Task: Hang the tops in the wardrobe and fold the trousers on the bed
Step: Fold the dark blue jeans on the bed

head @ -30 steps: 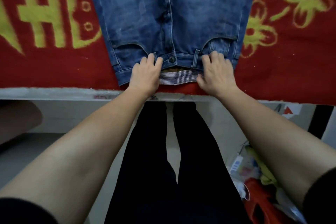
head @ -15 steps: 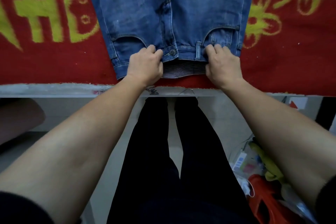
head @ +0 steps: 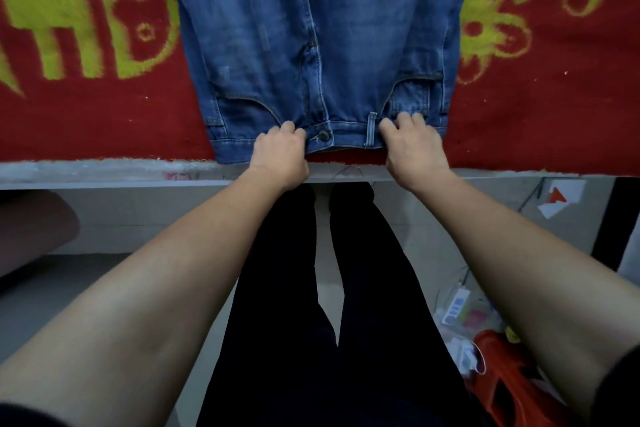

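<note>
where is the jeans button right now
Head view, centre: the button sits on the jeans waistband, just right of the left hand and left of the belt loop.

Gripping waistband of faded blue denim jeans (head: 311, 28) at twelve o'clock with left hand (head: 280, 156) and right hand (head: 414, 149), on red woven blanket (head: 540, 114).

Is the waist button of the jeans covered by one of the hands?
No, the button shows uncovered on the jeans between the left hand and the right hand.
</note>
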{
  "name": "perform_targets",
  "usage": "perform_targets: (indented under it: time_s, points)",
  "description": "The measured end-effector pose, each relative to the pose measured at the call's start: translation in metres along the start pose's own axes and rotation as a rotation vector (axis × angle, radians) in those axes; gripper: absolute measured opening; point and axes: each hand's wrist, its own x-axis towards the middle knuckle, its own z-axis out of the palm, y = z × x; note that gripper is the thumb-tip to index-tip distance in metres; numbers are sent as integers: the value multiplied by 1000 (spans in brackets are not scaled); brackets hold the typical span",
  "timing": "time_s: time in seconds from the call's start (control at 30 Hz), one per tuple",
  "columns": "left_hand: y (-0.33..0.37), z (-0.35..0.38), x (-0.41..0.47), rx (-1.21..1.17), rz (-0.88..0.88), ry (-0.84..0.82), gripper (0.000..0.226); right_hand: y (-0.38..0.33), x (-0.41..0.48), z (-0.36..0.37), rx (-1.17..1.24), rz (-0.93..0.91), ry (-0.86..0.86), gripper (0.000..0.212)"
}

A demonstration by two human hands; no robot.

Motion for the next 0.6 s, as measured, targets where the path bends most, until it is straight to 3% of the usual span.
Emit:
perform_targets:
  time_s: [0.1, 0.17, 0.23, 0.3, 0.37, 0.5, 0.6]
  points:
    - [-3, -12, 0, -74, -7, -63, 33, 3, 4, -15, 146, 3, -126, 22]
    - [-3, -17, -5, -118, 9, 67, 29, 13, 9, -25, 345, 65, -195, 24]
    - [1, -17, -8, -134, 42, 369, 31, 24, 14, -33, 542, 209, -45, 28]
    - [7, -9, -7, -167, 61, 572, 41, 38, 14, -37, 578, 346, 272, 25]
    - [18, 1, -4, -159, 135, 517, 51, 53, 11, -33, 482, 383, 396, 27]
    - [41, -13, 13, -235, 16, 407, 54, 73, 16, -21, 559, 384, 135, 40]
    - [47, -47, 32, -161, -18, 342, 43, 83, 28, -35, 758, 464, 104, 33]
